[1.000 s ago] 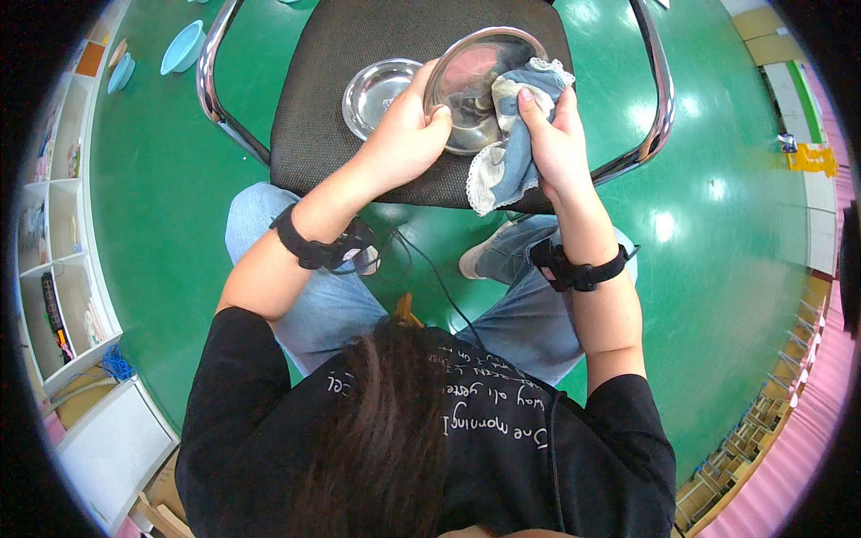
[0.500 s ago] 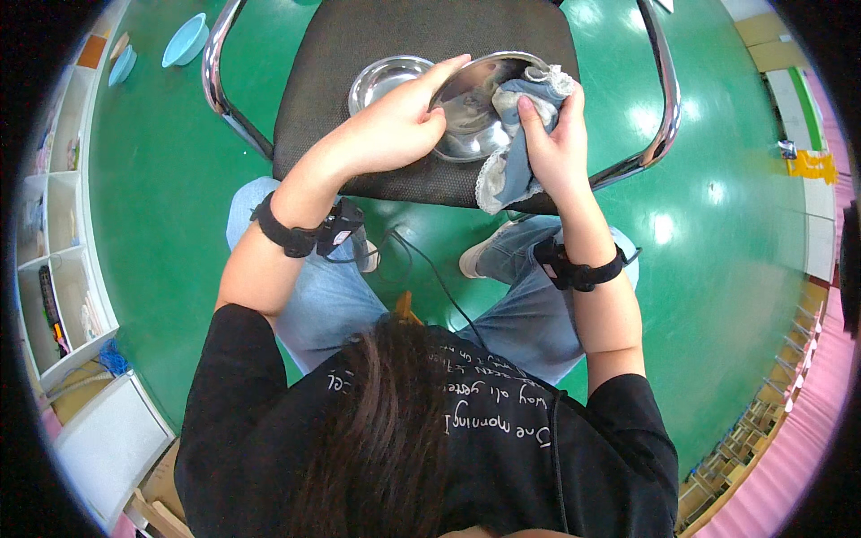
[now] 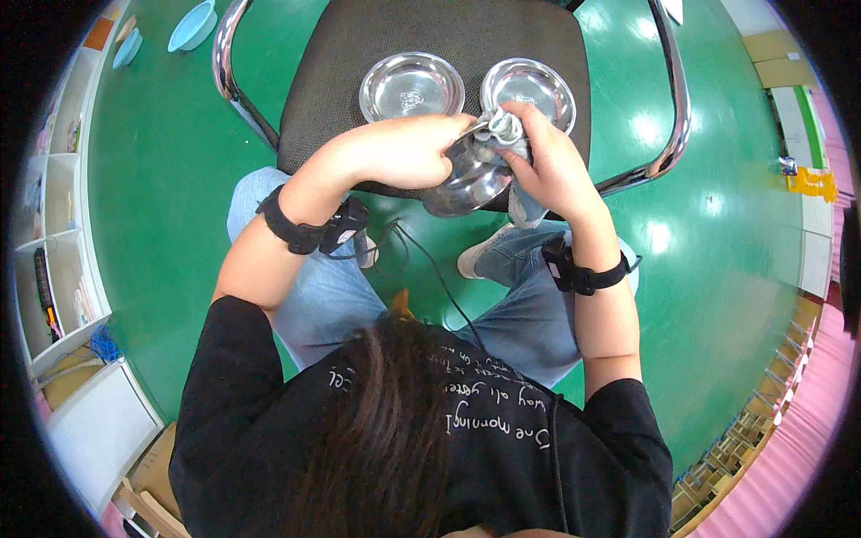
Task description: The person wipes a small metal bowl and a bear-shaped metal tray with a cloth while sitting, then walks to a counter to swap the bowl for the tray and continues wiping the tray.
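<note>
While the glossy green floor (image 3: 170, 197) spreads beneath everything, the one black mesh chair seat (image 3: 327, 81) before you carries the dishware, probably because it is flat and within easy reach. Two light-blue plastic basins (image 3: 193, 25) lie beyond its far-left corner.

You have three shiny stainless-steel vessels. One, the round steel bowl (image 3: 466, 186), is tilted in your grasp over the seat's near edge; you cannot tell whether it touches the seat. The other two rest flat: a shallow round left dish (image 3: 395, 79), left of the seat's middle, and a matching right dish (image 3: 535, 88) toward its right edge, partly hidden by your fingers. Lying flat likely keeps them steady.

Your two bare hands both work: your left hand (image 3: 413, 151) grips the bowl's left side, seemingly to brace it, while your right hand (image 3: 549, 166) clenches the single grey-blue and whitish cloth (image 3: 502, 132), bunched against the bowl's upper rim, likely for firm contact. Its lower end hangs by the near edge.
</note>
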### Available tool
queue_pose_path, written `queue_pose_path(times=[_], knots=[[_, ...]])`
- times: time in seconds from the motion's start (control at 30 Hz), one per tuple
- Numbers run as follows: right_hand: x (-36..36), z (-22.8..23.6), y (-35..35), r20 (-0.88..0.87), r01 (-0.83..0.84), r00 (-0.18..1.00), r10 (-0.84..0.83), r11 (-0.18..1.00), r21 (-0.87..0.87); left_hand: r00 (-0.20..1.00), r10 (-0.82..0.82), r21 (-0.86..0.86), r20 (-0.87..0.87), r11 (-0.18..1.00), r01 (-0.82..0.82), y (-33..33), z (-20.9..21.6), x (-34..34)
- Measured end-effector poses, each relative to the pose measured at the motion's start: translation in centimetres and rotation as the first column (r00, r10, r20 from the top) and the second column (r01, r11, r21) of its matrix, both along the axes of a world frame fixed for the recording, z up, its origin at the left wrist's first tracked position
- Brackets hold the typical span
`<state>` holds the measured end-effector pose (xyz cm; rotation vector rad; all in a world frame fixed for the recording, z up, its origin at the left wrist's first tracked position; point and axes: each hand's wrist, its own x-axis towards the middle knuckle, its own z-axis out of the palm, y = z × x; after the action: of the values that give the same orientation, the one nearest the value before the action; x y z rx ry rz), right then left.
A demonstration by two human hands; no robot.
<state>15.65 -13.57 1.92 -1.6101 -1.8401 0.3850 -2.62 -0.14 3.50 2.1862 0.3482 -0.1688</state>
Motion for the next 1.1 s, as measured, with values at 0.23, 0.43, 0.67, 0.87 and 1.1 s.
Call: queue_pose_path(times=[0.23,0.43,0.67,0.87,1.1], knots=[[0.6,-0.1,0.4,-0.030,0.111,0.994,-0.109,0.991,0.073,0.984,0.121,0.059,0.132,0.990,-0.129,-0.3,-0.5,0.8],[0.9,-1.5,1.7,-0.755,0.501,0.567,-0.329,0.866,-0.001,0.816,0.429,-0.174,0.388,0.903,-0.392,0.1,-1.2,1.6],[-0.1,-1.8,1.6,-0.834,0.466,0.371,-0.410,0.858,-0.215,0.737,0.429,-0.134,0.522,0.895,-0.426,-1.6,-2.4,2.2],[0.8,-3.7,1.7,-0.725,0.505,0.567,-0.390,0.860,-0.068,0.811,0.308,0.049,0.498,0.923,-0.381,-0.5,-2.0,1.7],[0.4,-1.7,0.8,-0.352,0.414,0.868,-0.350,0.902,0.124,0.930,0.090,0.183,0.358,0.969,-0.164,1.1,0.2,0.1]])
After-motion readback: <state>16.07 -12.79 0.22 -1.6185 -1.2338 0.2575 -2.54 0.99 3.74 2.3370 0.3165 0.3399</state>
